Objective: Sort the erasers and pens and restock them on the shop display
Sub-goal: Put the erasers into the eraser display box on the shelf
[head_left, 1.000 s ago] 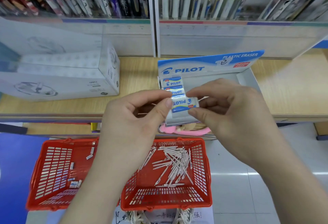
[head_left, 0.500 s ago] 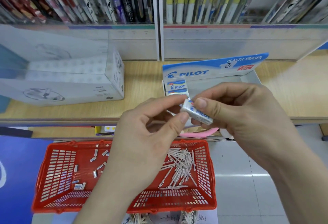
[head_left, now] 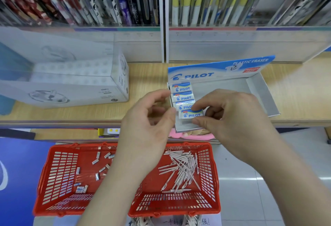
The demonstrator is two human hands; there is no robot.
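A red shopping basket (head_left: 213,181) sits nearest on the floor. Small wrapped erasers (head_left: 97,176) are scattered in its left half, and a loose heap of white pens (head_left: 180,170) lies in its right half.

Above it, the right hand (head_left: 236,118) pinches one eraser (head_left: 192,114) between forefinger and thumb. The eraser is a small white block in a blue, white and yellow sleeve printed PILOT. It lies label up with its long axis running left to right, at the front of the open Pilot display box (head_left: 259,93). It is just in front of a row of three matching erasers (head_left: 182,96) that lie the same way.

The left hand (head_left: 148,123) is beside it, fingers loosely curled and apart, holding nothing. Its thumb tip is close to the eraser's left end, but whether it touches cannot be told.

Half a second ago both hands held the eraser, tilted, above the box. Now it is level in the row and the left hand has let go.

The box rests on a wooden shelf (head_left: 146,82), with a white carton (head_left: 71,86) to its left. Farther back, packaged pens (head_left: 125,1) stand in racks.
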